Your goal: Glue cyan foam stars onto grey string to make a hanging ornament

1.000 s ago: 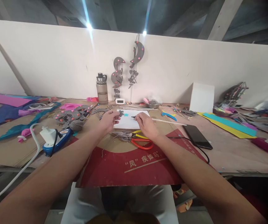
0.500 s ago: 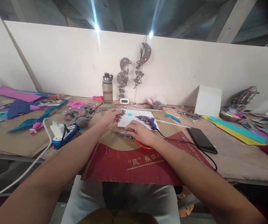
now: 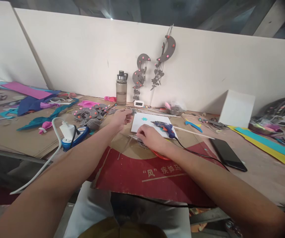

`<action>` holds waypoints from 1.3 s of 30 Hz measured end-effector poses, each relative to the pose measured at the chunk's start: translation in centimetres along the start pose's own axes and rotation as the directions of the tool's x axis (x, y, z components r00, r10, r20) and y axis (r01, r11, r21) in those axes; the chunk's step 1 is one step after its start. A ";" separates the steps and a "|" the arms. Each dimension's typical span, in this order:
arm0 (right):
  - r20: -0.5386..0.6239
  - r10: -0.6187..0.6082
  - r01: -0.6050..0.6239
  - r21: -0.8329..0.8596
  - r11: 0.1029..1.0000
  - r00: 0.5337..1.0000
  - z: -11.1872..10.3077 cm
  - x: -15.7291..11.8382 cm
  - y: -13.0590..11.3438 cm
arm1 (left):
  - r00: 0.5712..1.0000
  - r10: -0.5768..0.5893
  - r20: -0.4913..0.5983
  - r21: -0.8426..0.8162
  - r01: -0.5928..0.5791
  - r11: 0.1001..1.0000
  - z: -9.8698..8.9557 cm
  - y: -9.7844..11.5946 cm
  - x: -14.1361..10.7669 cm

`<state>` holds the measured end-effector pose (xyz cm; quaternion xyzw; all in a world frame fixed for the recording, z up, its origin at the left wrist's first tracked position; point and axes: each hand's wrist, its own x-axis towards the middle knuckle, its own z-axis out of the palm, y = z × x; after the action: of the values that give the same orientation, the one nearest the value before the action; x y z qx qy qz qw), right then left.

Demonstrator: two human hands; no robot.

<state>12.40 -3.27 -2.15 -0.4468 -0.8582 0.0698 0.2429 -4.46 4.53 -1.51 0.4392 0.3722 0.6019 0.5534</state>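
Observation:
My left hand (image 3: 123,118) pinches a small grey felt piece (image 3: 133,111) at the left edge of a white board (image 3: 138,125). My right hand (image 3: 148,135) is closed at the board's front edge, over a coil of grey cord (image 3: 142,144); its fingertips seem to hold something thin and pale that is too small to name. A blue glue gun (image 3: 165,128) lies on the board to the right of my right hand, nozzle to the left. A turquoise flower shape (image 3: 144,119) rests on the board. Red scissor handles show partly under my right wrist.
Behind stand a water bottle (image 3: 121,89) and a small clock (image 3: 138,103). Grey moon hangings (image 3: 168,49) hang on the wall. A phone (image 3: 228,153) lies right, a blue power strip (image 3: 75,138) left. A black cable runs from the glue gun past the phone.
The view has shifted, so the scene sits further right. My left hand has lifted the grey piece off the board to its left edge. My right hand's fingers have closed over the cord.

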 end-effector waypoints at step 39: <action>0.062 0.057 -0.057 -0.009 0.998 0.996 1.8 4.5 0.0 | 0.992 0.117 -0.051 -0.111 -0.122 0.986 0.2 2.1 -0.5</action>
<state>9.39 0.51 -2.14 -0.4696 -0.8525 0.0876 0.2123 -4.96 3.80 0.50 0.4147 0.3224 0.6640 0.5322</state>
